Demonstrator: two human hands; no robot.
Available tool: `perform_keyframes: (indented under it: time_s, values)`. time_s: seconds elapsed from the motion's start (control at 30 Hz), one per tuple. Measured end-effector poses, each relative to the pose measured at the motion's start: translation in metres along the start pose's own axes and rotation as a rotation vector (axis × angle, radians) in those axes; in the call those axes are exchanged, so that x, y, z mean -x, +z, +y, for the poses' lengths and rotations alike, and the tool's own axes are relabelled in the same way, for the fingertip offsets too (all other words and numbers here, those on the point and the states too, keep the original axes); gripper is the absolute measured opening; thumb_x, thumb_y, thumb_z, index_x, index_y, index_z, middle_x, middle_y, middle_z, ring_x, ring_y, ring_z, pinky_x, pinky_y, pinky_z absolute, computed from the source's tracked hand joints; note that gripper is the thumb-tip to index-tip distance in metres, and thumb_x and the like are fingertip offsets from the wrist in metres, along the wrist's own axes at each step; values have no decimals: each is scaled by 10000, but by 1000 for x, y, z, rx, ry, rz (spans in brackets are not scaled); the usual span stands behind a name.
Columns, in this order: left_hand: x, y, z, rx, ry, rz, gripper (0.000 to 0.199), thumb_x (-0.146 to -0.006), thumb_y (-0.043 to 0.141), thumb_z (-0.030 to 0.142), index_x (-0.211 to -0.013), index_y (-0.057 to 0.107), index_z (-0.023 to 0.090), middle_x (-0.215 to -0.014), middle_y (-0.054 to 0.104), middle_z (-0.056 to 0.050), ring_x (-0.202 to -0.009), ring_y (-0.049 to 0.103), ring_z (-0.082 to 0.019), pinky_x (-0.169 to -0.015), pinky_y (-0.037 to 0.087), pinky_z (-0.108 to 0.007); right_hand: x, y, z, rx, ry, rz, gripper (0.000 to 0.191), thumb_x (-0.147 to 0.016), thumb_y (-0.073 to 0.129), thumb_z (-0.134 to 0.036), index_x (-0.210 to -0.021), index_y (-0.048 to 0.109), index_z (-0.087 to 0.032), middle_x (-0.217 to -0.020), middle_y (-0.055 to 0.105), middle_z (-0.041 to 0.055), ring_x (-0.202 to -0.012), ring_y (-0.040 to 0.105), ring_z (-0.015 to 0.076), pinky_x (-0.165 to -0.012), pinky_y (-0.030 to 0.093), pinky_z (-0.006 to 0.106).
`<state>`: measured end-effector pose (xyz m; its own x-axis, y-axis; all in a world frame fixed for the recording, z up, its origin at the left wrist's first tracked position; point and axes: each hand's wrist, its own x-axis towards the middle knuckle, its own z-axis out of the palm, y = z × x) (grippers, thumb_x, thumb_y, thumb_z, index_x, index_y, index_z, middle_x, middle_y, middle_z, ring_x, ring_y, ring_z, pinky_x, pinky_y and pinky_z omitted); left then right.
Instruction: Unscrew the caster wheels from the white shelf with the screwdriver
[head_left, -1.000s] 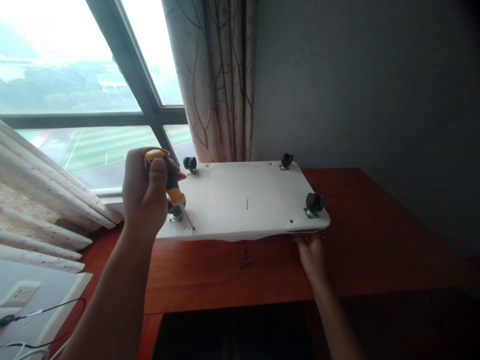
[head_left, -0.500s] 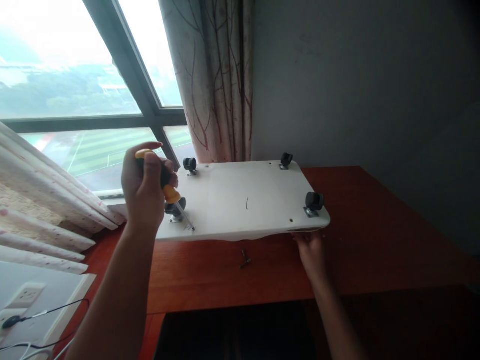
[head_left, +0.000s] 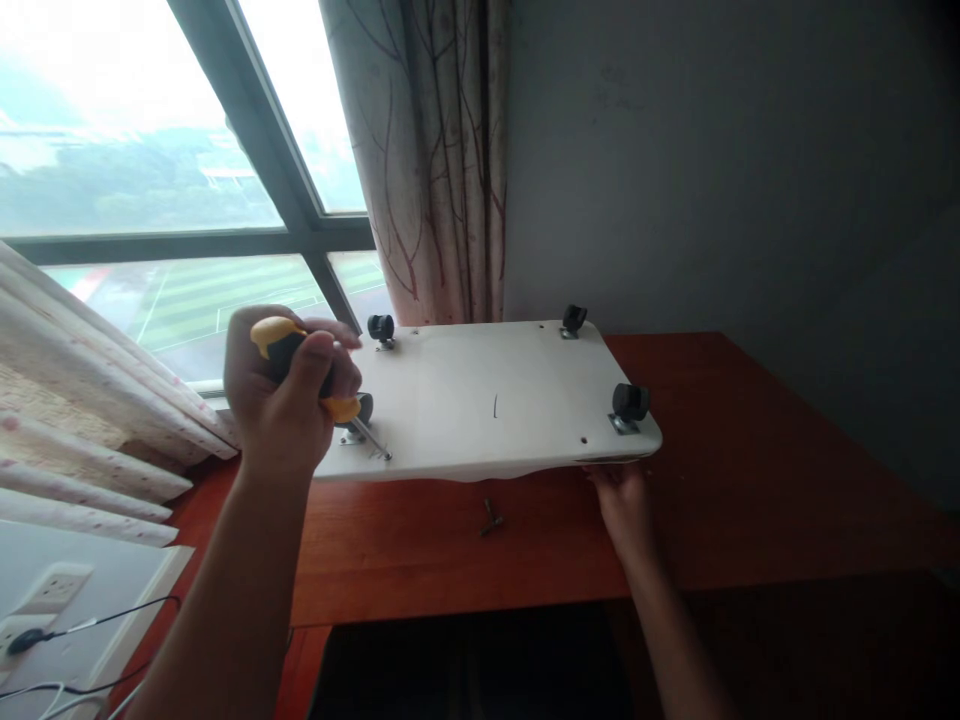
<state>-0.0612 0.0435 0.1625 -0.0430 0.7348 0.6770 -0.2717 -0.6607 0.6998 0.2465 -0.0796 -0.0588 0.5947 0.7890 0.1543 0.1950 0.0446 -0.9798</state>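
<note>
The left hand (head_left: 279,405), left of the frame's centre, has its fingers wrapped around a yellow-and-black screwdriver (head_left: 343,409), whose tip meets the white board (head_left: 450,400) near its lower left edge. The board spans the middle of the frame, four black casters (head_left: 630,402) upright near its corners. Right of centre, the right hand (head_left: 626,505) reaches under the board's near edge; whether its partly hidden fingers grip, I cannot tell. Small metal screws (head_left: 490,519) lie on the reddish-brown counter (head_left: 420,560), lower centre.

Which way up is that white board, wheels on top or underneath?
The white board has its wheels on top: all four black ones stick up from the visible face, one near each corner.
</note>
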Motion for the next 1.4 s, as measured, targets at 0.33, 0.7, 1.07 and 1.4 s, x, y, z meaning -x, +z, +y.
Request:
perform_keyframes:
  time_s: [0.33, 0.7, 1.07, 1.4]
  values:
    - [8, 8, 3, -150, 104, -6, 224, -859, 692, 340, -986, 664, 157, -804, 636, -62, -688, 639, -179, -641, 535, -334, 1, 0, -3, -22, 46, -5, 387, -790, 699, -458, -1082, 584, -232, -958, 736, 91, -920, 697, 297, -830, 540, 451]
    - [8, 7, 3, -103, 113, -8, 338, -877, 622, 354, -1164, 627, 177, -760, 617, -29, -512, 544, -127, -421, 410, -268, 0, -2, 4, -41, 49, -18, 398, -791, 707, -425, -1118, 584, -235, -1008, 733, 102, -930, 700, 300, -851, 536, 462]
    - [7, 2, 3, -42, 135, 22, 366, -742, 760, 109, -987, 505, 206, -825, 686, -11, -454, 543, -105, -397, 429, -221, 0, 1, -1, -48, 54, 5, 402, -768, 709, -448, -1083, 599, -224, -950, 747, 92, -900, 702, 306, -847, 529, 457]
    - [8, 1, 2, 48, -25, -9, 255, -852, 665, 310, -1014, 655, 114, -918, 677, -93, -733, 658, -176, -646, 557, -299, 0, 0, 4, -16, -24, 4, 397, -807, 677, -414, -1142, 593, -219, -978, 750, 96, -901, 710, 297, -814, 547, 437]
